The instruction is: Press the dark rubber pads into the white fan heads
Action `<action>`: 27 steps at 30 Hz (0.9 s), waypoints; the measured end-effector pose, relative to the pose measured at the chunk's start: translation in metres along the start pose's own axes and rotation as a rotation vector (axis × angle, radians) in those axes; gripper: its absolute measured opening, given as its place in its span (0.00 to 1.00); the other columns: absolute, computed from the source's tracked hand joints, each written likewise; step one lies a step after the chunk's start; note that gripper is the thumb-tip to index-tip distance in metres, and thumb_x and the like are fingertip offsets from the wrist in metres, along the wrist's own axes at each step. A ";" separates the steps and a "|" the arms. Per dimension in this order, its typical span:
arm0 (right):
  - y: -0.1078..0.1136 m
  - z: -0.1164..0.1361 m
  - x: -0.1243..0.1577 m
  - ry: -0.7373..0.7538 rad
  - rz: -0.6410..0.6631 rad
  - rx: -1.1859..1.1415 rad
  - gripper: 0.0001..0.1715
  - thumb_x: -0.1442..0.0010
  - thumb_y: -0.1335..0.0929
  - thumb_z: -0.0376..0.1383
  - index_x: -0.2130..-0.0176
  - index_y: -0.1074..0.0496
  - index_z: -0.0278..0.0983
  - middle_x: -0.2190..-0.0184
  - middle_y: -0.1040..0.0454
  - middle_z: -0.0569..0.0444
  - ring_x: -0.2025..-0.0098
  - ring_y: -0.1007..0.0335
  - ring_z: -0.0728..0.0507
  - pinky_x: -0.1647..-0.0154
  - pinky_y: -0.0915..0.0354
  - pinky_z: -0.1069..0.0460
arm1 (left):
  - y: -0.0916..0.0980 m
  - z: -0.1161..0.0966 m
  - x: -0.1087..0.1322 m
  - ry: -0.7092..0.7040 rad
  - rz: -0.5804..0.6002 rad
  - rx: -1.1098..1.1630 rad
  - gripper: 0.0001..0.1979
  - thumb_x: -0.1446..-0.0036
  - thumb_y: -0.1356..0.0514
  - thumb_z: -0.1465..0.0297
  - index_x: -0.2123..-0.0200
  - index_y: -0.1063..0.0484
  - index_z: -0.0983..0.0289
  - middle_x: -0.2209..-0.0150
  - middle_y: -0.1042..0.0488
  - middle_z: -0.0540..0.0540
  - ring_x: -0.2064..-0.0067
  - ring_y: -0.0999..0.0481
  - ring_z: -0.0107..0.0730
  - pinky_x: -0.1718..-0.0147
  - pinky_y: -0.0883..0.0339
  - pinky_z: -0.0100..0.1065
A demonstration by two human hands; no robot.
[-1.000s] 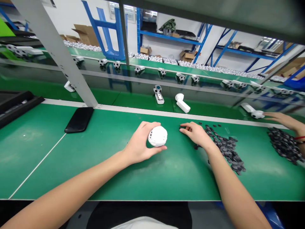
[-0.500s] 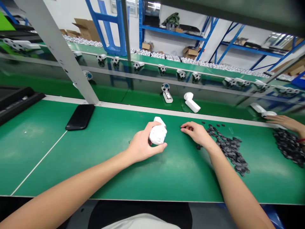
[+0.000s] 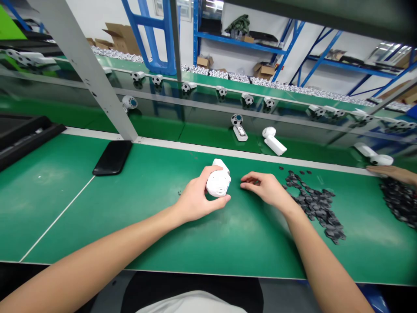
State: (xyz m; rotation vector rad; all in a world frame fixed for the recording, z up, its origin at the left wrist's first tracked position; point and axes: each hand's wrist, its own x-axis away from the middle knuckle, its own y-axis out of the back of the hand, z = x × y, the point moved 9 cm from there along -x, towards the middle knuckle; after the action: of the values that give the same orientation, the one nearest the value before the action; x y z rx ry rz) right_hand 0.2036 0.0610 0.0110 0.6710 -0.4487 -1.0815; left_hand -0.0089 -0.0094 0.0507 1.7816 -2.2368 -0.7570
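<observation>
My left hand (image 3: 198,194) is closed around a white handheld fan (image 3: 218,183) with a round head, held just above the green bench. The thumb presses the near side of the head and the fingers wrap its far side. To the right, my right hand (image 3: 262,188) is pinched, its fingertips pointing toward the fan but apart from it. Whatever is between those fingertips is too small to make out. Beyond my right wrist lies a loose pile of small flat black parts (image 3: 317,206).
A black phone (image 3: 112,158) lies at the left. Past the metal rail, a green conveyor (image 3: 202,138) bears an opened fan (image 3: 240,132) and a white fan (image 3: 274,144). At the right, a co-worker's hand (image 3: 392,173) is over another black pile (image 3: 399,204).
My right hand has moved left, closer to the fan, and its fingers have drawn together. The fans on the conveyor have shifted right. The co-worker's hand has come away from a white fan.
</observation>
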 end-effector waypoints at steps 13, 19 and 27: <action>0.022 -0.014 0.003 -0.004 -0.033 0.159 0.13 0.30 0.33 0.45 0.54 0.19 0.46 0.51 0.18 0.52 0.50 0.22 0.35 0.51 0.28 0.42 | -0.002 0.002 0.000 0.015 0.029 -0.008 0.34 0.44 0.31 0.59 0.38 0.39 0.56 0.48 0.22 0.54 0.55 0.19 0.41 0.56 0.28 0.38; 0.014 -0.006 0.006 0.012 0.031 0.132 0.13 0.31 0.33 0.44 0.52 0.20 0.47 0.50 0.18 0.52 0.51 0.22 0.35 0.51 0.27 0.41 | -0.004 0.003 0.000 0.012 0.039 0.006 0.34 0.44 0.31 0.60 0.38 0.40 0.55 0.49 0.21 0.53 0.55 0.19 0.42 0.54 0.28 0.39; 0.010 -0.007 0.007 0.066 0.142 0.116 0.13 0.32 0.31 0.43 0.52 0.19 0.47 0.52 0.21 0.50 0.55 0.23 0.38 0.53 0.27 0.43 | -0.004 0.006 0.000 0.004 0.024 0.020 0.34 0.44 0.31 0.59 0.38 0.39 0.53 0.50 0.22 0.53 0.56 0.20 0.41 0.57 0.28 0.38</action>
State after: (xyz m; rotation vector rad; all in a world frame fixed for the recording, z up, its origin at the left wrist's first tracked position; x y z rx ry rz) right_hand 0.2179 0.0598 0.0127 0.7627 -0.4976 -0.9016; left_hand -0.0083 -0.0089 0.0440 1.7606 -2.2671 -0.7282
